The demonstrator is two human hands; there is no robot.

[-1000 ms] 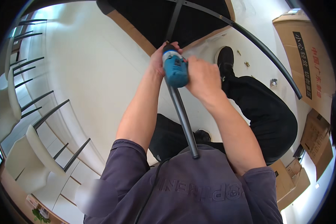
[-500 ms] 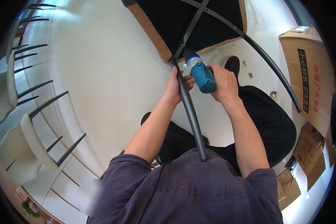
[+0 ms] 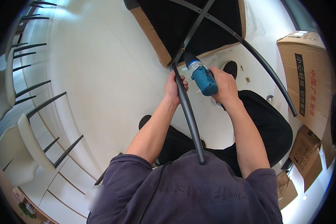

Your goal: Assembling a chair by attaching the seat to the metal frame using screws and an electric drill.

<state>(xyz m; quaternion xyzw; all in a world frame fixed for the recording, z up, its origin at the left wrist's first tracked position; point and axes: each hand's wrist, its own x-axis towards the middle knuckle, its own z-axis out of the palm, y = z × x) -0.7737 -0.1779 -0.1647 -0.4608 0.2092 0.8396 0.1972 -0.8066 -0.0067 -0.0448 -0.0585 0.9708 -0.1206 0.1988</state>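
Observation:
An upturned chair seat with a black underside and tan sides lies ahead of me. Dark metal legs fan out from a crossed frame on it. My left hand is wrapped round the upper part of the nearest chair leg, whose free end reaches my shirt. In my right hand is a teal cordless drill, its nose pointing at the seat's near corner, right of the leg. Whether the drill's tip touches a screw is hidden. A brass-coloured screw shows on the frame near that corner.
Loose screws lie on the floor to the right, with a small clear bag nearer me. A second chair leg curves toward a large cardboard box. White chairs lie along the left. My legs are folded around the work.
My left hand's fingers have closed more tightly round the leg. The drill and right hand have shifted very slightly down and right, and the whole view has moved a little.

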